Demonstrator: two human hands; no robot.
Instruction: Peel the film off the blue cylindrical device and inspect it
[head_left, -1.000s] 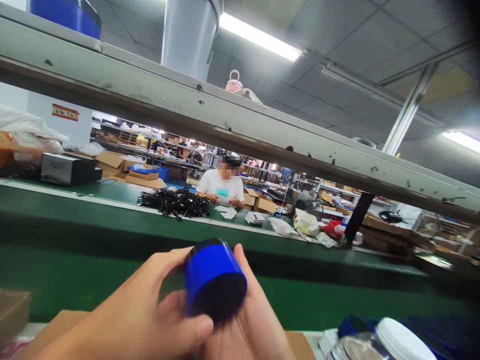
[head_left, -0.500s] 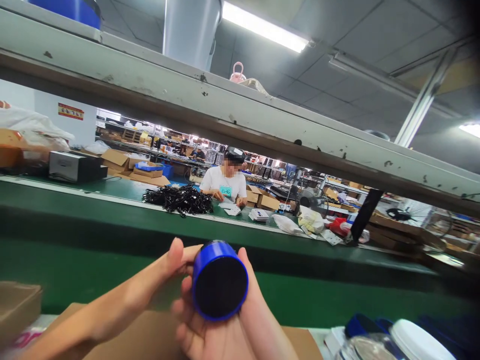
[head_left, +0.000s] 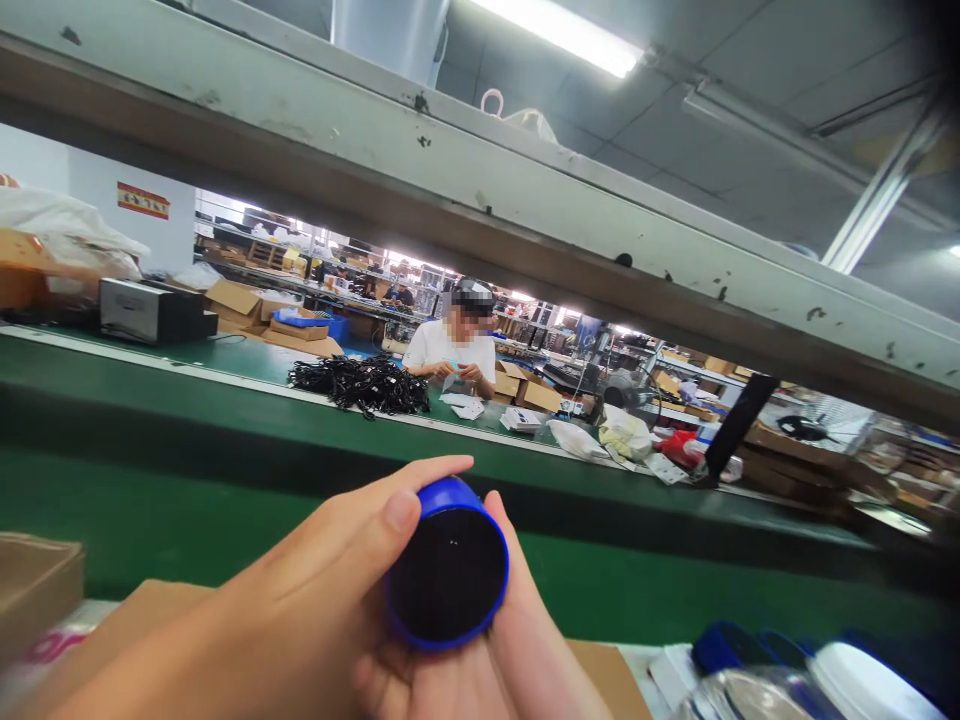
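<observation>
A short blue cylinder (head_left: 448, 575) with a flat black end is held up in front of me, the black end facing me. My right hand (head_left: 480, 670) cups it from below, its thumb along the right side. Against its left side and top lies my left hand (head_left: 360, 540), the thumb on the blue rim and the fingers reaching over the top. Some fingers of both hands are hidden behind the cylinder.
Brown cardboard (head_left: 611, 680) lies below my hands, with more blue cylinders (head_left: 727, 648) and a white lid (head_left: 862, 685) at lower right. Across the green bench (head_left: 187, 480) are a heap of black cables (head_left: 360, 385) and a seated person (head_left: 457, 345). A shelf beam (head_left: 450, 160) crosses overhead.
My left hand has moved right and closed over the cylinder's left side and top. The cylinder has shifted slightly right. The person across has raised their hands.
</observation>
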